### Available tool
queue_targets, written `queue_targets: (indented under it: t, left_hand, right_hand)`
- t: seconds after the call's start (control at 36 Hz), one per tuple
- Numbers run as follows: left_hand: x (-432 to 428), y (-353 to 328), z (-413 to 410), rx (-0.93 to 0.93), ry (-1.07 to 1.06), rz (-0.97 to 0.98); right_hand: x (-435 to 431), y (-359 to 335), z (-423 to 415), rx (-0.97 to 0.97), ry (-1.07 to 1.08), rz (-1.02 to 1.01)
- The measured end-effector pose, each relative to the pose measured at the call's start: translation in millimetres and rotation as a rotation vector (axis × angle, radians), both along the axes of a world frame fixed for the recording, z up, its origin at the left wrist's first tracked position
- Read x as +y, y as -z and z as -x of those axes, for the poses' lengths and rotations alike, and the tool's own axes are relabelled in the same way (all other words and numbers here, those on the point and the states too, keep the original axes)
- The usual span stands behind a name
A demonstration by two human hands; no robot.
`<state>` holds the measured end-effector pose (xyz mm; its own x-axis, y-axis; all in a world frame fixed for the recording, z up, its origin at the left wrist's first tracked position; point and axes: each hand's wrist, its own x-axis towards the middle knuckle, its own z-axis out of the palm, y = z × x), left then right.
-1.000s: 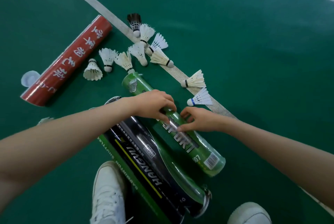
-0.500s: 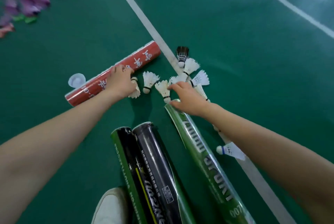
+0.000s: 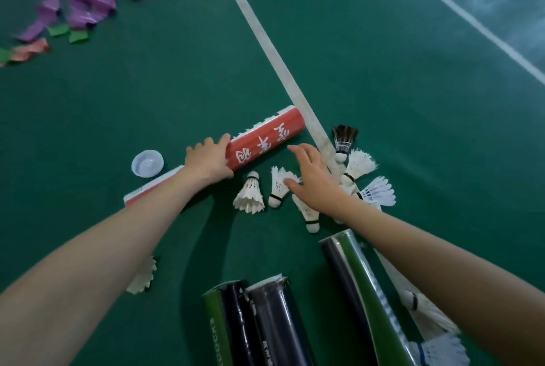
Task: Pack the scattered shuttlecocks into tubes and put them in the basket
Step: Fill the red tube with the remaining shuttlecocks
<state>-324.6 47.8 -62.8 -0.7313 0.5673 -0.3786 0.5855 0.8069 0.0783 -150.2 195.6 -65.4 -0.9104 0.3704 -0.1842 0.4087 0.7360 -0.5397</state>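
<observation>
- The person's left hand (image 3: 210,159) is wrapped over the middle of the red tube (image 3: 259,143), which lies flat on the green court floor (image 3: 413,100) with one end just beside the white court line (image 3: 267,44).
- A white cap (image 3: 147,163) sits on the floor close to the tube's other end.
- The right hand (image 3: 314,181) is spread, fingers loose, grasping nothing; it hangs over a cluster of white shuttlecocks (image 3: 356,165), its thumb at the feathers of one shuttlecock (image 3: 278,185).
- Another white shuttlecock (image 3: 250,196) stands between the two hands, cork up.
- A black-feathered shuttlecock (image 3: 343,140) lies at the far edge of the cluster, touching the line.
- Near the person lie three more tubes: a green tube (image 3: 365,292) under the right forearm and a dark pair of tubes (image 3: 259,321) side by side at the bottom.
- One shuttlecock's feathers (image 3: 143,277) peek out from under the left forearm; more shuttlecocks (image 3: 436,348) lie by the right arm.
- Purple, green and pink wrapper scraps (image 3: 88,8) are strewn far off to the left.
</observation>
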Motion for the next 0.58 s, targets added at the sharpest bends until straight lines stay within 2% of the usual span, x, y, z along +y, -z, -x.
queue_targets:
  t: [0.11,0.22,0.36,0.42,0.47,0.58]
  left_hand:
    - [3.6,-6.0,-11.5,0.086,0.054,-0.159]
    - [10.6,-5.9,-34.2,0.038,0.056,-0.305]
    - [25.6,-5.6,-55.9,0.053,0.08,-0.399]
    - [30.9,-7.2,-58.7,0.054,0.103,-0.413]
    - [35.4,-9.2,-61.2,0.022,0.127,-0.414]
    - [44.1,-20.8,-70.2,-0.007,0.221,-0.385]
  right_hand:
    - [16.8,-9.4,26.2,0.157,0.278,0.146]
    - [40.1,-25.5,50.5,0.274,0.631,0.435]
    - [71.1,-35.0,47.7,0.342,0.927,0.529]
    - [86.3,-36.5,37.8,0.305,0.969,0.577]
    - [97.6,-39.6,25.9,0.272,0.914,0.586]
    - [109.2,-40.9,0.9,0.328,0.917,0.675]
